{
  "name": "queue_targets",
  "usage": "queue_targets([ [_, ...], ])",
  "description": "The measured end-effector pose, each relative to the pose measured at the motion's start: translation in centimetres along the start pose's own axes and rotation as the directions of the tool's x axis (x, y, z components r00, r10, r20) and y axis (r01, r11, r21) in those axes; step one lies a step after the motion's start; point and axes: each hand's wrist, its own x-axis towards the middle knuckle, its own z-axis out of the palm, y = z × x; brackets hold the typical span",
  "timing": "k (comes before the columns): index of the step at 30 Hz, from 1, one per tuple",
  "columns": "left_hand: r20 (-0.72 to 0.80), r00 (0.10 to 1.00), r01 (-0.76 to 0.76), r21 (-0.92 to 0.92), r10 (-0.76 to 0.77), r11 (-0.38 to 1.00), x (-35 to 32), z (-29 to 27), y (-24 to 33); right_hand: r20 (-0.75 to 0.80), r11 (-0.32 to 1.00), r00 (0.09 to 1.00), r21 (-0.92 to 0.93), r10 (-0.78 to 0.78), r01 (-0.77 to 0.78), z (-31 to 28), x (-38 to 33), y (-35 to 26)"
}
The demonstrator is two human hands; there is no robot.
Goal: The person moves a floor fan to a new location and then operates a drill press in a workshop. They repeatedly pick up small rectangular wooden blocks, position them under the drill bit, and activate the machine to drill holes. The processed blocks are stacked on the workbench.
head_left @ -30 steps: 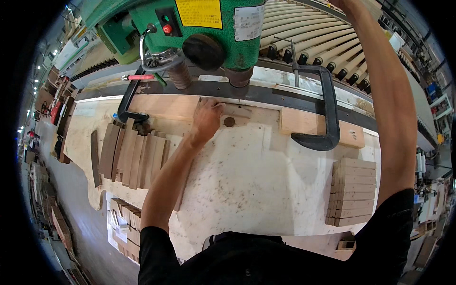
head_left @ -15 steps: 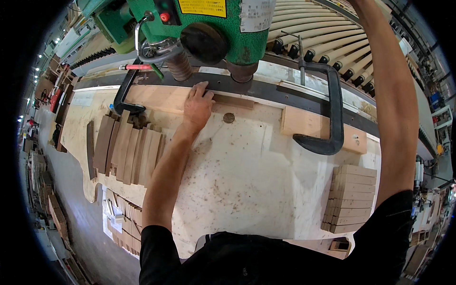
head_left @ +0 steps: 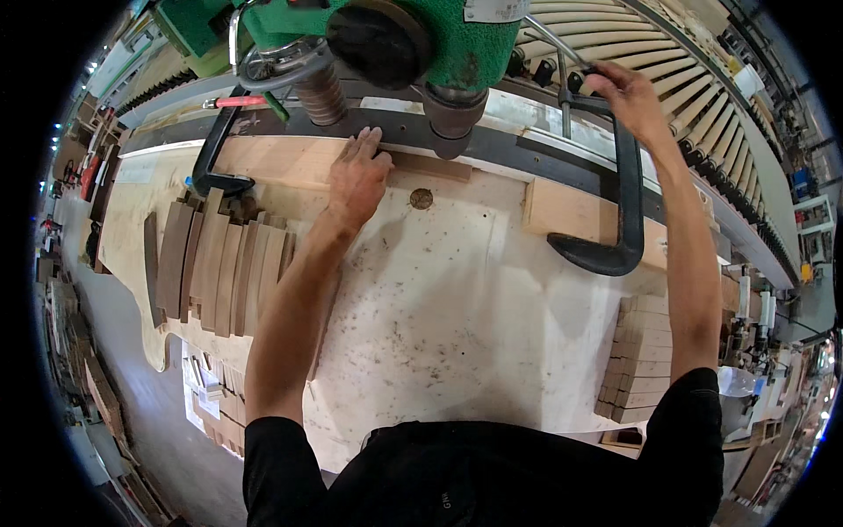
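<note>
My left hand (head_left: 358, 176) lies flat on a thin dark wooden strip (head_left: 432, 165) and presses it against the wooden fence (head_left: 272, 160), just left of the green drill press's chuck (head_left: 452, 123). The strip's right end sits under the chuck. My right hand (head_left: 628, 95) is raised at the upper right and closed round the metal feed lever (head_left: 553, 44) of the drill press. A round hole (head_left: 421, 198) shows in the pale worktable (head_left: 457, 299) just in front of the strip.
A black C-clamp (head_left: 625, 206) pins a light wood block (head_left: 562, 211) at the right; another clamp (head_left: 213, 154) with a red handle holds the fence at the left. Several wood slats (head_left: 219, 263) are fanned out at the left, and a stack (head_left: 641, 360) stands at the right.
My left hand has slid up with the strip to the fence under the chuck. My right hand has come down into view on the lever. The view has moved closer to the machine.
</note>
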Motion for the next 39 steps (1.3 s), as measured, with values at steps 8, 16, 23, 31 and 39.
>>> queue_targets([
  [8, -0.004, 1.0, 0.004, -0.009, -0.004, 1.0, -0.2, 0.0, -0.1, 0.15, 0.999, 0.989, 0.039, -0.016, 0.01, 10.7, 3.2, 1.7],
  [16, 0.001, 1.0, 0.019, -0.01, -0.019, 1.0, -0.4, 0.2, -0.1, 0.123, 0.999, 0.991, -0.003, -0.041, 0.042, 15.0, 5.1, -0.8],
  [23, -0.049, 0.999, -0.017, -0.062, 0.014, 0.998, -0.2, 0.8, -0.3, 0.053, 0.999, 0.998, -0.002, 0.037, -0.037, 17.3, 5.8, -0.9],
  [31, -0.144, 0.988, 0.06, 0.032, -0.055, 0.998, -0.7, 0.5, 2.2, -0.055, 0.991, 0.994, -0.094, 0.094, -0.099, 3.2, 0.0, 0.1],
  [39, -0.287, 0.908, 0.297, -0.078, -0.307, 0.952, -1.2, 3.5, 6.4, -0.155, 0.999, 0.988, -0.045, 0.013, -0.02, -9.1, 1.3, -7.3],
])
